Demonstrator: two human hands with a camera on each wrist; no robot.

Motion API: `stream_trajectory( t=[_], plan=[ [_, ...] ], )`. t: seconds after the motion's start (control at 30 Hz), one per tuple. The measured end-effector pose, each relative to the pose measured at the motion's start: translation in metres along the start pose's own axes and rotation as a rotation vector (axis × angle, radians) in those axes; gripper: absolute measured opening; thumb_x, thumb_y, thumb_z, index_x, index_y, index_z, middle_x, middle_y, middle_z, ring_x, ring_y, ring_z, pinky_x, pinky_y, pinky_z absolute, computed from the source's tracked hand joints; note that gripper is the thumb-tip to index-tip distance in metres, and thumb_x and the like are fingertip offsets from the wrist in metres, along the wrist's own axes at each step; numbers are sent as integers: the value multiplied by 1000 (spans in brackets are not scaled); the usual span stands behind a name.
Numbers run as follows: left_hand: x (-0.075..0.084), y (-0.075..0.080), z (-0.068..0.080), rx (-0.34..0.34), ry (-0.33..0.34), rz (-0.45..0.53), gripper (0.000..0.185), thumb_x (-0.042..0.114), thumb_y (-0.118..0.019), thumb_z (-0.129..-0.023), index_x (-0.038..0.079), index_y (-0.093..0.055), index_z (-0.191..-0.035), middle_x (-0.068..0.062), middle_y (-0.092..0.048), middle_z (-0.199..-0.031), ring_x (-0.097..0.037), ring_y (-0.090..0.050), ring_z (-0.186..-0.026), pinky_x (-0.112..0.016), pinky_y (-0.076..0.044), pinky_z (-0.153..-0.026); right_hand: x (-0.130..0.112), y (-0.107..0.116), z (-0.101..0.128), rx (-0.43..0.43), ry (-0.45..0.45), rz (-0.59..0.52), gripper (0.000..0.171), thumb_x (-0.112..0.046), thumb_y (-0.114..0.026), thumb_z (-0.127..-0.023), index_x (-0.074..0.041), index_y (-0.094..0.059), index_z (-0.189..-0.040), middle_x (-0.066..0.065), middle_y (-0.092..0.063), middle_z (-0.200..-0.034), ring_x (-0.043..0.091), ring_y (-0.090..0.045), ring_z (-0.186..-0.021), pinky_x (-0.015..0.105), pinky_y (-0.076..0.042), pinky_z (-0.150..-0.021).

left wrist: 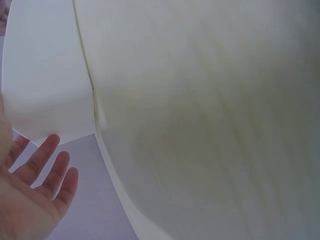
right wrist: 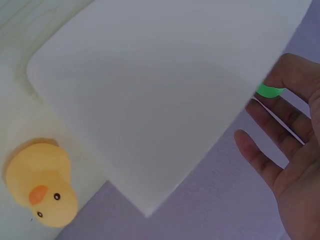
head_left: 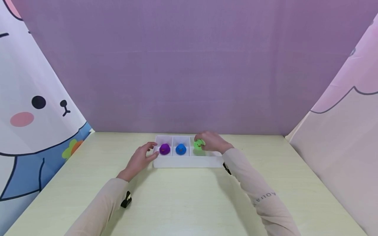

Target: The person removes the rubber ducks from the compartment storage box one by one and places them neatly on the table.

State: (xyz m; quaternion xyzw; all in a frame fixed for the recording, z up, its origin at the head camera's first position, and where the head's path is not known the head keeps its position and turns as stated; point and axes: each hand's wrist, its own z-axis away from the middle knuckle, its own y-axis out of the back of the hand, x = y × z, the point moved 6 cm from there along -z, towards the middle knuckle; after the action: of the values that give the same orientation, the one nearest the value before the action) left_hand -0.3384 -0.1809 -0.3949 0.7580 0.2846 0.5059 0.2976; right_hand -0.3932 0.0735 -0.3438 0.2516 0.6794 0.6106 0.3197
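Now, near the bench's (head_left: 183,196) far edge, your right hand (head_left: 213,142) pinches a green toy (head_left: 199,144) at the white tray (head_left: 183,163); your left hand (head_left: 140,160), fingers (left wrist: 54,174) loosely spread, flanks its left end.

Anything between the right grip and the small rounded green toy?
Nothing visible: the right grip pinches the green toy directly, at the third compartment from left of the white rectangular tray; inside or above, unclear.
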Motion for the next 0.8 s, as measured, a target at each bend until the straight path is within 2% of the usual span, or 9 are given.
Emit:
stream_trajectory(
  t=[0.13, 0.33, 0.8],
  plan=[
    [1, 0, 0, -3, 5, 4, 43, 31, -58, -89, 9, -50, -125, -18, -59, -117, -34, -54, -107, -51, -46, -88, -1, 7, 2, 19, 8, -9, 36, -5, -67, -78, -14, -63, -113, 2, -61, -116, 22, -55, -108, 42, -50, -86],
    [0, 1, 0, -10, 14, 5, 44, 32, -57, -89, 9, -49, -126, -19, -58, -118, -36, -53, -107, -52, -45, -88, -2, 16, 3, 51, 32, 10, 35, -6, -66, -79, -14, -63, -112, 1, -62, -113, 21, -57, -105, 37, -52, -83],
    [1, -1, -1, -16, 27, 8, 44, 33, -56, -89, 10, -49, -126, -19, -58, -118, -36, -53, -108, -52, -45, -89, -1, 33, 16, 85, 26, 33, 33, -8, -66, -79, -17, -63, -111, -1, -61, -114, 21, -57, -104, 39, -52, -77]
  ],
)
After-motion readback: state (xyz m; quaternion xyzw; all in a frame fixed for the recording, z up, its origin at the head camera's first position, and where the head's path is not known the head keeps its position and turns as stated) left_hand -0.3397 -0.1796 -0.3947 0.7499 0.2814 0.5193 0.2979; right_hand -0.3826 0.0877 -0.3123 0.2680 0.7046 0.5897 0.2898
